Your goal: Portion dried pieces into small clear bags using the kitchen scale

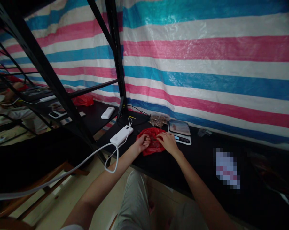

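Red plastic, thin and crumpled, sits right between two sets of fingers, just below the centre of the frame! That's the red bag [155,150], resting on the black table [199,156]. At its left edge, the left hand [144,142], fingers curled toward the palm; whether they pinch the plastic, one cannot tell. Facing it, the right hand [167,142] reaches over the right side, fingers bent, tips down at the bag, their grip too small to make out. Something darker shows inside, shape unclear. Close by on the right, a white scale [188,140] with a lit display! Behind the bag, a clear packet [159,120] of brown bits. Over to the left, a white power bank [117,138], and a white cable [87,162] sweeping away to the lower left. Farther out, left of centre, a second table [94,110] carries another red bag [83,100] and another power bank [108,112]. Past a black metal post [117,57], a striped sheet [206,49] in blue, white and pink fills the upper right.
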`<control>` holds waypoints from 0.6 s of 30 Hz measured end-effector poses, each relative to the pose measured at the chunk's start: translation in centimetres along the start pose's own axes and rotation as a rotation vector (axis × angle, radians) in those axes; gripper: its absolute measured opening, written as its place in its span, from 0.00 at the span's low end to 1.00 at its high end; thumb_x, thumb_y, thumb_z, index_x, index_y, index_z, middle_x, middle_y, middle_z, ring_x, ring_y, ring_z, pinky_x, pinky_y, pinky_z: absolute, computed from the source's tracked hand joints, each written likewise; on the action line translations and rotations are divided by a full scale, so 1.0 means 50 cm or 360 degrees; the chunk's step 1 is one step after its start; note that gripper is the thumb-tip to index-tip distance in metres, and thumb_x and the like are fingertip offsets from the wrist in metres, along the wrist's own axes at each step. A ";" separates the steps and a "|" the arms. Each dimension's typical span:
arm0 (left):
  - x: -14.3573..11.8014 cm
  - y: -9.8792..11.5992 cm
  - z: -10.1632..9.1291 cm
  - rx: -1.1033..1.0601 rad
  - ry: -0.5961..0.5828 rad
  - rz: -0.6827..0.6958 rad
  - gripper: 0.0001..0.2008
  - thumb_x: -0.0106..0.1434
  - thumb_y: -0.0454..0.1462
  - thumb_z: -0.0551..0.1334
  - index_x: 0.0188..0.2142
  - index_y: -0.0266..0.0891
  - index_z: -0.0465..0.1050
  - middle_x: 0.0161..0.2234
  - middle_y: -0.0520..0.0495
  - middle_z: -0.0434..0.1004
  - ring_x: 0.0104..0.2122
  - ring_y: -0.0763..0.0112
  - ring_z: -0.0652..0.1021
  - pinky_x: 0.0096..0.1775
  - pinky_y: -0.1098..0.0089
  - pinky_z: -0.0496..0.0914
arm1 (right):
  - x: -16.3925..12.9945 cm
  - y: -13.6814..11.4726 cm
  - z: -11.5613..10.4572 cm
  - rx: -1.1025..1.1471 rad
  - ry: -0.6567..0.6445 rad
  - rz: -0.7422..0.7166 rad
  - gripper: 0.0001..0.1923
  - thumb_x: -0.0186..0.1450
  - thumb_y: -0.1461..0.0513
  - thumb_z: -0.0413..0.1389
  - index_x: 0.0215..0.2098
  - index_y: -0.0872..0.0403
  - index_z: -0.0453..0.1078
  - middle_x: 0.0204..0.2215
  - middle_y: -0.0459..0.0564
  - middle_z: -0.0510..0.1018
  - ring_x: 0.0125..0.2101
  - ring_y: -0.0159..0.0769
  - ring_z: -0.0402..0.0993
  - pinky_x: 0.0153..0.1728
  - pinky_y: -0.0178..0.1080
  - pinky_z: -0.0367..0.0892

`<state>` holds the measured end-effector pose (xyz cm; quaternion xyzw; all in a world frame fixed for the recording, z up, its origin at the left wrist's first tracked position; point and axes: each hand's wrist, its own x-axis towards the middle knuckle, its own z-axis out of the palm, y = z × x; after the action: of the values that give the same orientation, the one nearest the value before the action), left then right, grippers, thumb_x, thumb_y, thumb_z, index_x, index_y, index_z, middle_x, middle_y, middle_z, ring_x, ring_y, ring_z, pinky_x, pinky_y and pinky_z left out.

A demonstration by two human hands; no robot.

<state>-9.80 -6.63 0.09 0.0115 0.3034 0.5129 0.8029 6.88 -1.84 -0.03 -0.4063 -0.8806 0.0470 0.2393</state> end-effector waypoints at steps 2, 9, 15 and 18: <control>0.000 0.001 -0.004 -0.0018 0.0028 0.0008 0.11 0.60 0.29 0.46 0.21 0.36 0.53 0.16 0.59 0.47 0.10 0.86 0.51 0.11 0.85 0.41 | -0.008 0.002 -0.001 -0.0243 0.0010 -0.0020 0.08 0.62 0.61 0.50 0.36 0.49 0.71 0.36 0.49 0.75 0.40 0.42 0.64 0.40 0.44 0.51; 0.004 -0.002 -0.013 -0.0042 0.0072 0.0025 0.09 0.58 0.29 0.47 0.21 0.36 0.53 0.17 0.58 0.47 0.11 0.86 0.52 0.12 0.85 0.41 | 0.001 -0.018 -0.012 -0.0617 0.0021 -0.0108 0.13 0.61 0.65 0.48 0.43 0.53 0.67 0.40 0.54 0.71 0.40 0.42 0.60 0.38 0.43 0.48; 0.005 -0.003 -0.011 -0.0033 0.0086 0.0033 0.10 0.58 0.29 0.47 0.21 0.36 0.53 0.17 0.58 0.47 0.11 0.86 0.51 0.12 0.85 0.40 | 0.014 -0.027 -0.003 -0.0586 -0.0042 -0.0416 0.21 0.60 0.71 0.45 0.51 0.53 0.60 0.46 0.54 0.69 0.43 0.42 0.58 0.38 0.42 0.48; 0.007 -0.004 -0.013 -0.0034 0.0085 0.0043 0.10 0.58 0.29 0.47 0.21 0.36 0.53 0.17 0.58 0.47 0.12 0.85 0.51 0.11 0.84 0.40 | 0.019 -0.023 0.000 -0.0607 0.0009 -0.0250 0.19 0.61 0.69 0.44 0.51 0.54 0.60 0.41 0.55 0.71 0.39 0.41 0.61 0.36 0.41 0.49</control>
<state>-9.84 -6.65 -0.65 -0.0066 0.3190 0.5272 0.7876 5.57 -1.90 0.62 -0.3745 -0.9018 -0.1405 0.1633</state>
